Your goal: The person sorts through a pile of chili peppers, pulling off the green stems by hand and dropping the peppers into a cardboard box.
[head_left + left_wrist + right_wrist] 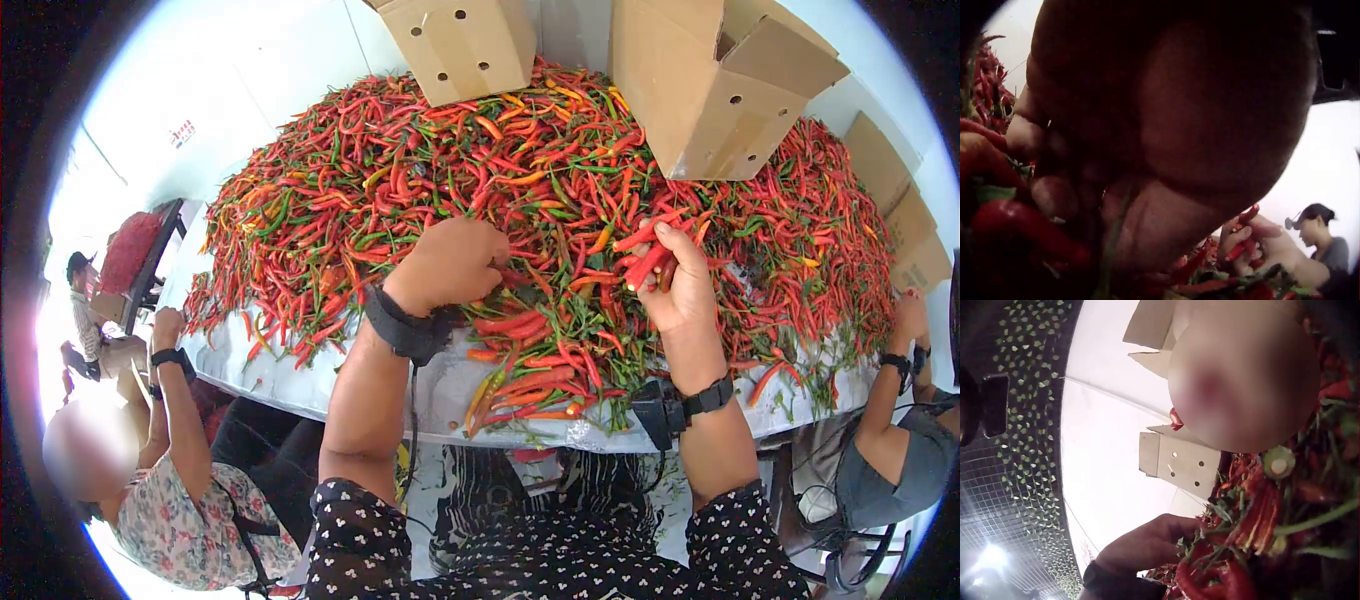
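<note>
Red chili peppers [400, 190] with green stems lie in a big heap. My right hand [685, 285] is raised just above the heap, palm up, and grips several red peppers [650, 262] between thumb and fingers. To its left, my left hand [450, 265] is low over the heap, back upward and fingers bent down among peppers. The left wrist view shows this hand [1166, 112] large and dark, a green stem [1117, 234] by its fingers; whether it pinches anything is hidden. In the right wrist view the right hand [1244, 375] is blurred.
Cardboard boxes [465, 50] [700, 100] stand on the heap at the back. A white sheet [440, 390] covers the table's near edge, with loose peppers [530, 385] on it. People work at the left [190, 490] and right [890, 440] sides.
</note>
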A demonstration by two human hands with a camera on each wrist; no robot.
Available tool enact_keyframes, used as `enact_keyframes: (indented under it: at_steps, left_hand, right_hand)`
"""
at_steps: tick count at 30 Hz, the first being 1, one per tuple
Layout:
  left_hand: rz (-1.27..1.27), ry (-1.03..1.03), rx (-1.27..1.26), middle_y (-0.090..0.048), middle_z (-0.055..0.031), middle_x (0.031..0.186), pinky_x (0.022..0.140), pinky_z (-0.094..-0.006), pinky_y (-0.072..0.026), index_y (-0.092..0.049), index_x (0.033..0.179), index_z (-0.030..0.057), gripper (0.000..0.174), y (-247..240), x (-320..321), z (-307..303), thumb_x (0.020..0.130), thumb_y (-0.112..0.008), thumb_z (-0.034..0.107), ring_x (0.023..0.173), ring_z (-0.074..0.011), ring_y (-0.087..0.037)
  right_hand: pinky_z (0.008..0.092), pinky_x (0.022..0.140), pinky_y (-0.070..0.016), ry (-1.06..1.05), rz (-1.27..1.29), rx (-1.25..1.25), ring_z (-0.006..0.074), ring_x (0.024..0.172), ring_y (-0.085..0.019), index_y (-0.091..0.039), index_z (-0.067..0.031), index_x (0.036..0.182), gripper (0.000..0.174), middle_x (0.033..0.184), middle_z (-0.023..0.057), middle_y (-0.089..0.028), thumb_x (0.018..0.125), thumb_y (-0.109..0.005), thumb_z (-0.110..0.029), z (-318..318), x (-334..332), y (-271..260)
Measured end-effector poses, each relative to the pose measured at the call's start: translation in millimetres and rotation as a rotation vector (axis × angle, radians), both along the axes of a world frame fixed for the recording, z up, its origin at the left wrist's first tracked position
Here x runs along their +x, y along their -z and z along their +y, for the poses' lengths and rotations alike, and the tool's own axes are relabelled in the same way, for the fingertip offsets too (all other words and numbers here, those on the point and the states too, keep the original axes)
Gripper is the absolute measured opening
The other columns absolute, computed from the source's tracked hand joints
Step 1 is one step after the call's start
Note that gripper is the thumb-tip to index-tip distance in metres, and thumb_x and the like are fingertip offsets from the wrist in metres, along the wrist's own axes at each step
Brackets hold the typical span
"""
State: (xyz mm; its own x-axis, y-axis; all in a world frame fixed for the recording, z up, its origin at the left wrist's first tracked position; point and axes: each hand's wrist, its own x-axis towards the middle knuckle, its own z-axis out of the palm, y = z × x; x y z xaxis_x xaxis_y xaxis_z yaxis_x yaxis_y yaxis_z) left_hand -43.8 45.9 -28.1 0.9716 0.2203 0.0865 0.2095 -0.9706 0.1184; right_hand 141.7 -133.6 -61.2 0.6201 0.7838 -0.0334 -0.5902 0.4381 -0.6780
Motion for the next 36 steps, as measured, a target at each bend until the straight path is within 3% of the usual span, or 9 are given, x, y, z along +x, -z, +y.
enact_keyframes:
  at_steps: [3, 8, 15, 17, 18, 20, 24, 30, 36]
  left_hand:
    - [-0.115, 0.061, -0.102, -0.059, -0.0107, 0.078, 0.07, -0.037, -0.0466, -0.058, 0.084, 0.0035, 0.016, -4, 3, -2, 0.073, -0.059, 0.015, 0.079, -0.0279, -0.059]
    - [-0.338, -0.022, -1.104, -0.058, -0.003, 0.076, 0.064, -0.026, -0.0468, -0.057, 0.087, -0.0017, 0.013, -16, 6, -4, 0.085, -0.049, 0.008, 0.071, -0.0095, -0.056]
    - [-0.238, 0.034, -1.045, -0.061, -0.0062, 0.075, 0.063, -0.0264, -0.0473, -0.058, 0.093, -0.0024, 0.017, -33, -8, -9, 0.083, -0.052, 0.01, 0.069, -0.0105, -0.057]
    - [-0.137, -0.172, -0.406, -0.062, -0.0111, 0.077, 0.066, -0.0316, -0.0479, -0.059, 0.094, 0.0005, 0.025, -36, -13, -2, 0.075, -0.062, 0.017, 0.072, -0.0192, -0.061]
    - [-0.137, -0.173, -0.406, -0.062, -0.0111, 0.077, 0.066, -0.0316, -0.0479, -0.059, 0.094, 0.0005, 0.025, -31, -15, 4, 0.075, -0.062, 0.017, 0.072, -0.0192, -0.061]
    - [-0.095, -0.27, -0.022, -0.062, -0.014, 0.081, 0.066, -0.0365, -0.048, -0.062, 0.085, 0.0044, 0.026, -14, -17, 17, 0.067, -0.066, 0.022, 0.072, -0.0289, -0.061]
    - [-0.071, -0.326, -0.029, -0.062, -0.0173, 0.089, 0.072, -0.0407, -0.0467, -0.061, 0.094, 0.0027, 0.035, -14, -18, 17, 0.064, -0.066, 0.021, 0.083, -0.0341, -0.059]
    - [-0.213, -0.312, -0.004, -0.062, -0.0145, 0.086, 0.071, -0.0393, -0.0471, -0.061, 0.091, 0.0053, 0.025, -5, -20, 38, 0.067, -0.06, 0.012, 0.082, -0.0307, -0.059]
    - [-0.336, -0.203, -0.576, -0.061, -0.0077, 0.083, 0.07, -0.0297, -0.0479, -0.053, 0.103, 0.0007, 0.029, -10, -15, 33, 0.074, -0.056, 0.003, 0.08, -0.0192, -0.06]
  right_hand:
    - [0.0223, 0.051, -0.0428, -0.065, -0.007, 0.015, 0.0111, 0.065, -0.056, -0.062, -0.0046, 0.086, 0.013, 0.078, 0.0035, -0.061, 0.077, -0.061, -0.014, -1, 3, 2]
    - [0.0228, 0.054, -0.0438, -0.005, 0.008, -0.04, 0.0122, 0.07, -0.059, -0.062, -0.005, 0.086, 0.013, 0.081, 0.0047, -0.063, 0.076, -0.062, -0.014, 1, -7, -4]
    - [0.0228, 0.05, -0.0419, -0.034, -0.03, -0.067, 0.0122, 0.07, -0.06, -0.062, -0.0063, 0.086, 0.013, 0.078, 0.0027, -0.064, 0.076, -0.063, -0.015, 1, -3, 1]
    - [0.0226, 0.049, -0.0409, -0.043, -0.036, -0.071, 0.012, 0.069, -0.06, -0.062, -0.0066, 0.086, 0.013, 0.077, 0.0022, -0.064, 0.076, -0.063, -0.015, 2, -5, 0]
    - [0.022, 0.047, -0.0393, -0.019, -0.038, -0.084, 0.0119, 0.068, -0.06, -0.062, -0.0063, 0.086, 0.013, 0.077, 0.0023, -0.064, 0.076, -0.063, -0.015, 2, -6, -1]
    - [0.0215, 0.045, -0.0378, 0.002, -0.042, -0.097, 0.0118, 0.067, -0.06, -0.062, -0.006, 0.086, 0.013, 0.076, 0.0024, -0.063, 0.077, -0.062, -0.015, 3, -6, -1]
    - [0.0212, 0.045, -0.0384, -0.032, -0.058, -0.101, 0.012, 0.064, -0.06, -0.062, -0.0054, 0.086, 0.014, 0.074, 0.0031, -0.063, 0.077, -0.062, -0.016, 3, -5, -1]
    - [0.0208, 0.043, -0.0363, -0.019, -0.052, -0.119, 0.0113, 0.063, -0.059, -0.062, -0.0048, 0.086, 0.015, 0.073, 0.0032, -0.063, 0.077, -0.062, -0.016, 2, -5, -2]
    - [0.0209, 0.044, -0.0386, -0.037, -0.094, -0.112, 0.0105, 0.061, -0.059, -0.062, -0.0049, 0.087, 0.017, 0.07, 0.0017, -0.063, 0.076, -0.062, -0.018, 3, -6, -1]
